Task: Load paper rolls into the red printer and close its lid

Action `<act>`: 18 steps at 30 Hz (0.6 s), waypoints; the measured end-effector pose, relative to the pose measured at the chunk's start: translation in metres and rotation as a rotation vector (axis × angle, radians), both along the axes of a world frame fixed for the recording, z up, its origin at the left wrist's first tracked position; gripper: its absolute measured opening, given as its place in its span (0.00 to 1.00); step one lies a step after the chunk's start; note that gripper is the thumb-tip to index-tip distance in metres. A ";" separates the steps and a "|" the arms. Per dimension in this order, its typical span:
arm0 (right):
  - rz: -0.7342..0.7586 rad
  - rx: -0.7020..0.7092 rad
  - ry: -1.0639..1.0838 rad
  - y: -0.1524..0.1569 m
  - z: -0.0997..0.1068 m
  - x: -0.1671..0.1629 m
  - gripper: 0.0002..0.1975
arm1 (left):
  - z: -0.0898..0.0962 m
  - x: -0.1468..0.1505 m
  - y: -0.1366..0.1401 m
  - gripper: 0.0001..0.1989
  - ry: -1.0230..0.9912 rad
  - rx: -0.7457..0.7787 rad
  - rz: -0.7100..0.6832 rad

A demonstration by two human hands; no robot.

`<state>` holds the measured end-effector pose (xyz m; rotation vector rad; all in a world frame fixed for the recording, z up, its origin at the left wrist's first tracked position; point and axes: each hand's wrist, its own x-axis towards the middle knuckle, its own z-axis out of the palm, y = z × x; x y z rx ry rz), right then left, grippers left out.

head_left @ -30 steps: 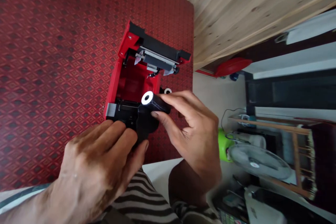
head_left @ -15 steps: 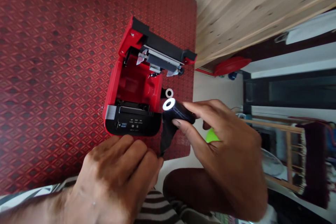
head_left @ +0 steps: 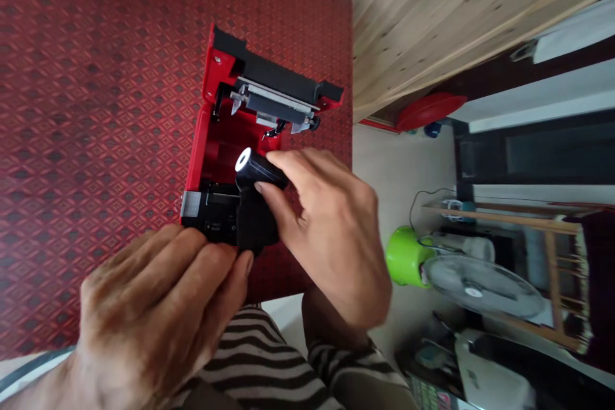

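A red and black label printer [head_left: 196, 147] sits on the patterned red tabletop, its lid [head_left: 278, 67] tilted up and showing a roller underneath. My right hand [head_left: 334, 230] grips a black ribbon roll [head_left: 262, 170] between thumb and fingers, over the open printer body. The roll's white core end faces left. A loose length of black ribbon [head_left: 254, 218] hangs from the roll down to my left hand [head_left: 163, 307], whose closed thumb and fingers pinch its end near the printer's front panel. The ribbon and both hands hide much of the panel and the inside.
Pale wooden planks [head_left: 432, 6] border the table's far right side. Beyond the table edge stand a green bucket [head_left: 402, 256], a fan [head_left: 480, 288] and a wooden rack [head_left: 552, 269]. A red round object [head_left: 430, 110] lies farther back.
My right hand has carried the ribbon roll left, from beside the printer to over its opening. My left hand has shifted left too, still pinching the ribbon's end. The view has moved slightly.
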<state>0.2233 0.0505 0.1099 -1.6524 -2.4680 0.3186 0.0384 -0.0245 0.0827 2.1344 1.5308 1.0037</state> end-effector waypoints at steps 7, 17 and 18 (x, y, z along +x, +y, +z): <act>-0.005 -0.035 -0.131 0.014 -0.004 -0.025 0.10 | -0.002 -0.001 0.018 0.16 0.283 0.033 0.071; 0.004 -0.175 -0.243 0.034 -0.008 -0.030 0.10 | -0.006 -0.010 0.028 0.16 0.293 -0.004 0.096; 0.015 -0.184 -0.257 0.036 -0.010 -0.030 0.10 | -0.006 -0.009 0.029 0.17 0.303 0.000 0.096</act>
